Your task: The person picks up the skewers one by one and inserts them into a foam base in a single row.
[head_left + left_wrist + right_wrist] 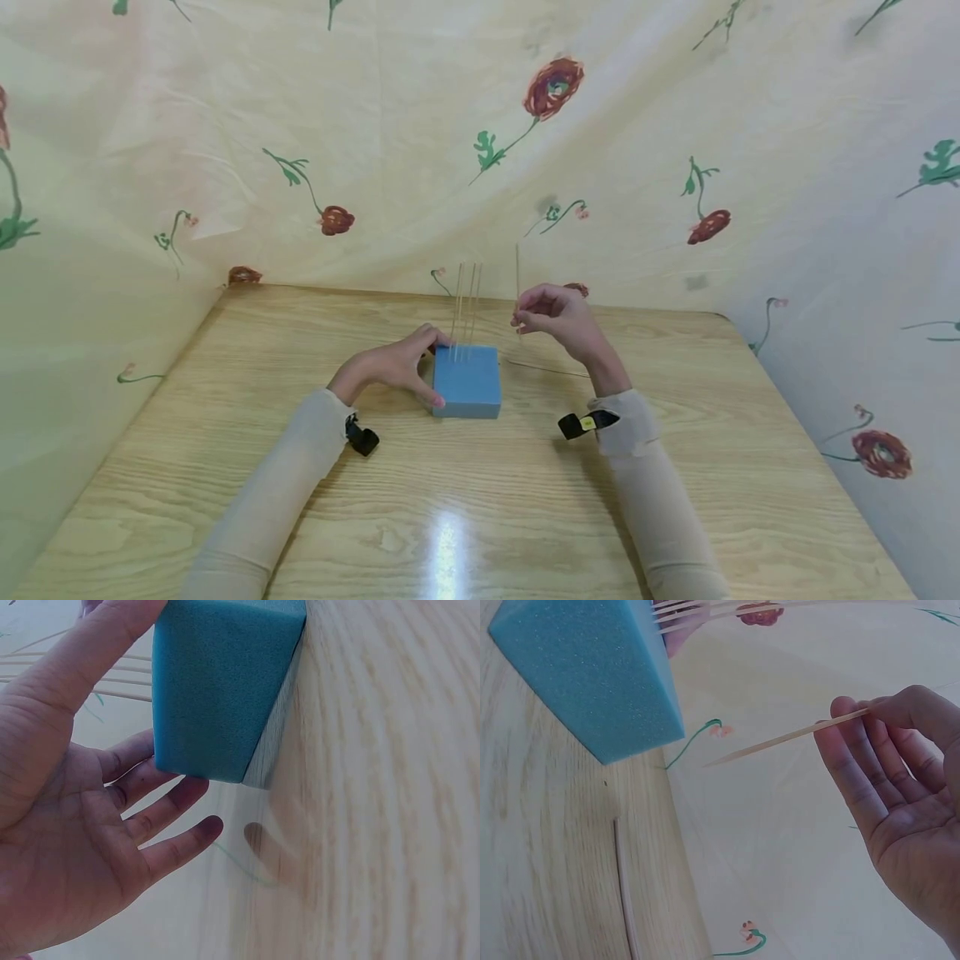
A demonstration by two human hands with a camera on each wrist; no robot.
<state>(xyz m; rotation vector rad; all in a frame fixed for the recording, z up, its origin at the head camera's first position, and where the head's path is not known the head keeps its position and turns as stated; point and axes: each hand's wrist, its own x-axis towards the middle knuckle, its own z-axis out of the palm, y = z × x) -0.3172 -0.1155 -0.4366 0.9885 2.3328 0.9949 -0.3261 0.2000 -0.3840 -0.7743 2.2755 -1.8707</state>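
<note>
Mostly above right grip (561, 321), the skewer (789, 737).

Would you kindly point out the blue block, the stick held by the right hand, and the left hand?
Blue block (468, 381): head view, middle of its top face.
Stick (787, 737): right wrist view, shaft behind its pointed end.
Left hand (82, 817): left wrist view, on the palm.

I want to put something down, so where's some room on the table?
The table is bare in front of the block, between the sleeves, and outside each sleeve toward the cloth. Crowded: around the block, its sticks, the left hand and the right hand.
</note>
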